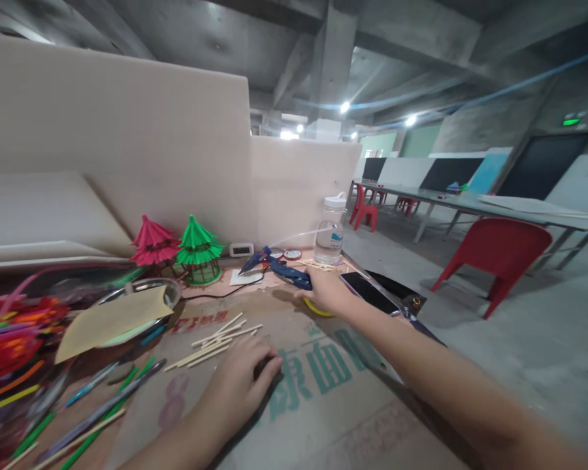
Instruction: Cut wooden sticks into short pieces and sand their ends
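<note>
My right hand (pixel 325 291) reaches forward, its fingers closed on the handle end of a blue hot glue gun (pixel 290 273). The nozzle points left over a small white sheet (pixel 246 277), and a clear glue stick (pixel 301 234) sticks out from its back. My left hand (pixel 247 372) rests on the printed cardboard (pixel 323 411), fingers loosely bent and thumb apart, holding nothing that I can see. Just beyond it lie several thin wooden sticks (pixel 215 343). A yellow ring-shaped thing (pixel 318 308) is partly hidden under my right hand.
Pink (pixel 153 241) and green (pixel 196 251) roofed models stand at the back. Left lie a metal bowl (pixel 176 292) with yellow paper (pixel 120 320), pens and colourful craft pieces (pixel 14 339). A water bottle (pixel 330 232), phone (pixel 370 292) and scissors (pixel 414 320) lie right. A black cord (pixel 220 296) crosses the table.
</note>
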Action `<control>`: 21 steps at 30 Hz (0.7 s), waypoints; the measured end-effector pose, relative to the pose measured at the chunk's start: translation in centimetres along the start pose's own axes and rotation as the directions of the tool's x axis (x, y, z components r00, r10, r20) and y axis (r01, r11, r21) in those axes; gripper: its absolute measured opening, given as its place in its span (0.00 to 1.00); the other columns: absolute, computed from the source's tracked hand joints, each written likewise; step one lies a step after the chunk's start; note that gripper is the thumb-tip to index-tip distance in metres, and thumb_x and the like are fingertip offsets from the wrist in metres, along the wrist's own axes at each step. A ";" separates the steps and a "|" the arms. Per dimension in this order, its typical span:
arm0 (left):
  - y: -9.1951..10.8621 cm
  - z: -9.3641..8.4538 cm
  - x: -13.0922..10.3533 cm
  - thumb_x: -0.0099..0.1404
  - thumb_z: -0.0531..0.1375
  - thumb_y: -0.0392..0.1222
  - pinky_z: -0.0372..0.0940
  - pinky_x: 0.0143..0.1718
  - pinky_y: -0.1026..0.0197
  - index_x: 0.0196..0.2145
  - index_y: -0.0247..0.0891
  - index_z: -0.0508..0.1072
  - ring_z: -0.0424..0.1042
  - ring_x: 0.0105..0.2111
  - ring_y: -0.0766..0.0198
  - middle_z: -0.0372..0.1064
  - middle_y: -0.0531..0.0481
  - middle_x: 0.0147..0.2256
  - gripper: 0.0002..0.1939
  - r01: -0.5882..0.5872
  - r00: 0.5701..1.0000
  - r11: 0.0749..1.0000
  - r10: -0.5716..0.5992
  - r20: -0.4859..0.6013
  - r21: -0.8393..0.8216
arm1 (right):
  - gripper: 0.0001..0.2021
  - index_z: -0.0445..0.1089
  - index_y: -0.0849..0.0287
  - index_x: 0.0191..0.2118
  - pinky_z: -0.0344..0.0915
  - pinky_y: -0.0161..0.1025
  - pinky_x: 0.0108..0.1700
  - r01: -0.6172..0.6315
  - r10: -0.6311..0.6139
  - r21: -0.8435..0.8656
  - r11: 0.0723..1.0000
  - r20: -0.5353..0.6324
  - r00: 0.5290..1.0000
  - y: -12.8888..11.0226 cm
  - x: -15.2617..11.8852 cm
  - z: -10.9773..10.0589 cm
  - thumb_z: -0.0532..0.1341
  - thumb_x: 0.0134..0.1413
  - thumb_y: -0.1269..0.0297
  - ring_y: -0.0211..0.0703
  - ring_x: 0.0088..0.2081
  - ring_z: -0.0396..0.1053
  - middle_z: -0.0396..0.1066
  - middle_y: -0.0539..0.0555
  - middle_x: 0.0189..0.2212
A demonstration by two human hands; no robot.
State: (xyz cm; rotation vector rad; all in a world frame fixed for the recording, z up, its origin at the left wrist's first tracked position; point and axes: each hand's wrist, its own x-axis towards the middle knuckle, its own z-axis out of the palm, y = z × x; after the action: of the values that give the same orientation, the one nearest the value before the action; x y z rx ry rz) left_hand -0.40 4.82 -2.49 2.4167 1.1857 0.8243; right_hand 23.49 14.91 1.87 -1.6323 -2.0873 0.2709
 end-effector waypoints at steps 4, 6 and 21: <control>-0.6 0.2 -0.2 0.73 0.52 0.48 0.64 0.40 0.54 0.33 0.42 0.73 0.71 0.37 0.53 0.74 0.47 0.34 0.15 0.022 1.000 1.000 -0.022 0.023 0.005 | 0.26 0.71 0.67 0.48 0.64 0.48 0.52 -0.011 0.020 -0.176 0.984 0.046 0.999 2.3 0.8 2.0 0.70 0.53 0.49 0.60 0.52 0.72 0.74 0.70 0.47; -0.8 0.2 -0.3 0.73 0.52 0.49 0.65 0.40 0.53 0.33 0.43 0.73 0.72 0.37 0.53 0.74 0.46 0.34 0.15 0.031 0.999 1.000 -0.031 0.034 0.003 | 0.26 0.72 0.65 0.49 0.64 0.48 0.54 0.028 -0.011 -0.222 0.975 0.079 0.997 3.1 1.5 2.0 0.69 0.54 0.47 0.58 0.54 0.71 0.74 0.67 0.49; -1.3 0.6 -0.2 0.74 0.51 0.46 0.66 0.37 0.59 0.34 0.43 0.73 0.73 0.35 0.58 0.75 0.49 0.33 0.14 0.015 0.995 1.000 -0.014 0.101 -0.017 | 0.19 0.68 0.59 0.57 0.72 0.53 0.52 0.141 -0.011 -0.462 0.876 0.272 0.962 8.5 10.6 3.2 0.62 0.66 0.57 0.50 0.51 0.71 0.69 0.59 0.55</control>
State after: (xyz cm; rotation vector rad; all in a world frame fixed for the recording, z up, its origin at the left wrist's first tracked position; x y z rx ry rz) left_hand -0.97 5.45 -3.69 2.4022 1.1515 0.6961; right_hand 27.38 27.70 -1.97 -1.8604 -2.5687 -0.0747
